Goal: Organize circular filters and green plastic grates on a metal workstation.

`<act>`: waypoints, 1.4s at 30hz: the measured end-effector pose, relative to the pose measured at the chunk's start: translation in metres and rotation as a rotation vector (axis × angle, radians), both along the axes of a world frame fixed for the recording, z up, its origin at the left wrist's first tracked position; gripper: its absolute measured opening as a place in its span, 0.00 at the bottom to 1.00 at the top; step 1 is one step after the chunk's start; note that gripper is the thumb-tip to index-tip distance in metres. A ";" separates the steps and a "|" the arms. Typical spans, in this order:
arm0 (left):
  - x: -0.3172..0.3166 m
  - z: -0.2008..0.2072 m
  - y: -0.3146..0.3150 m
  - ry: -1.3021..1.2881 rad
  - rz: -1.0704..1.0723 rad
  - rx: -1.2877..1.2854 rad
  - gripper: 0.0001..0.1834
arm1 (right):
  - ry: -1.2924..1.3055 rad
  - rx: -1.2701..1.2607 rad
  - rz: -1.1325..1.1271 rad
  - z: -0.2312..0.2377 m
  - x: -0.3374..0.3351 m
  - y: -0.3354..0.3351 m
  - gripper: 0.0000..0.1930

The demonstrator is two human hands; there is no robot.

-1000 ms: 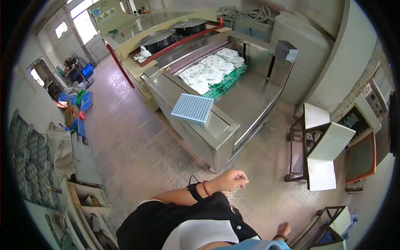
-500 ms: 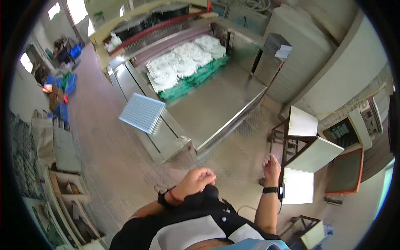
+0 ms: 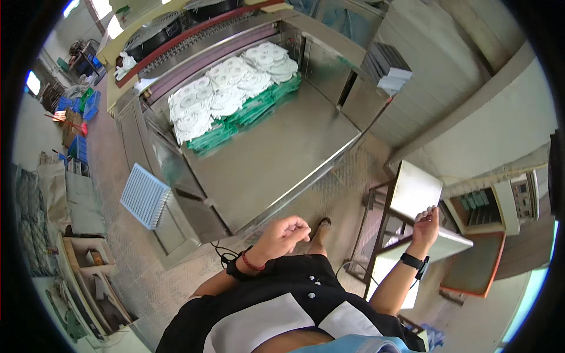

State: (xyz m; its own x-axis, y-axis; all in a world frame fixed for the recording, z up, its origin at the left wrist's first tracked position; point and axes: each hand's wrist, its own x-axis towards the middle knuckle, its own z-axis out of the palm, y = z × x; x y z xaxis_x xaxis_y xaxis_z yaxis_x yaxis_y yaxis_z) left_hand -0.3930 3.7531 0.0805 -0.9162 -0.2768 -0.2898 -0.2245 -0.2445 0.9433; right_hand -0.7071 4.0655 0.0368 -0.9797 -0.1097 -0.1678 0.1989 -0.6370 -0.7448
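My left hand (image 3: pixel 285 235) is in front of my waist, its fingers loosely curled and nothing visible in them. It is nearest the front edge of a wide metal bench (image 3: pixel 253 170), without touching it. My right hand (image 3: pixel 426 223) reaches out to the right with curled fingers, over or beside a white-topped stand (image 3: pixel 415 191); I cannot tell whether it touches the surface. At the bench's far left, white disc-shaped pieces (image 3: pixel 220 82) lie in rows on top of stacked green sheets (image 3: pixel 244 115).
A light-blue ribbed tray (image 3: pixel 144 194) rests on the bench's left ledge. Dark flat panels (image 3: pixel 385 62) stand at its right corner. Black round fans (image 3: pixel 154 35) sit behind. An orange-rimmed board (image 3: pixel 474 265) is at right, wooden shelving (image 3: pixel 94 259) at left, and a black cable (image 3: pixel 223 253) below the bench.
My view has shifted with my body toward the bench and stand. My right hand has swung outward and up to the stand; my left hand stays before my waist. One foot now shows.
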 end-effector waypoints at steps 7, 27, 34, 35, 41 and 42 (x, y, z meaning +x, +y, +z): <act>-0.108 0.042 -0.058 0.221 0.450 -0.291 0.08 | 0.163 -0.156 0.022 0.046 -0.150 -0.027 0.07; -0.315 0.064 -0.229 0.182 0.683 -0.731 0.06 | 0.308 0.030 -0.135 0.108 -0.382 -0.099 0.08; -0.391 0.079 -0.215 0.129 0.414 -0.778 0.11 | 0.467 0.128 -0.003 0.136 -0.479 -0.142 0.09; -0.401 0.079 -0.207 0.114 0.432 -0.778 0.11 | 0.462 0.126 0.019 0.144 -0.496 -0.156 0.09; -0.435 0.070 -0.149 0.203 0.333 -0.789 0.26 | 0.553 0.059 0.231 0.151 -0.602 -0.257 0.09; -0.443 0.067 -0.143 0.169 0.358 -0.633 0.27 | 0.491 0.085 0.250 0.145 -0.615 -0.281 0.09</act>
State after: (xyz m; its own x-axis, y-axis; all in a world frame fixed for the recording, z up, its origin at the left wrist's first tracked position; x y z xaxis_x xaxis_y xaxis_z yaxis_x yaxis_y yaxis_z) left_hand -0.8360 3.6098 0.1470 -0.7563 -0.6341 0.1610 -0.0730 0.3263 0.9425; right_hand -1.3224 3.7848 0.1815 -0.8910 -0.3546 0.2836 -0.0474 -0.5485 -0.8348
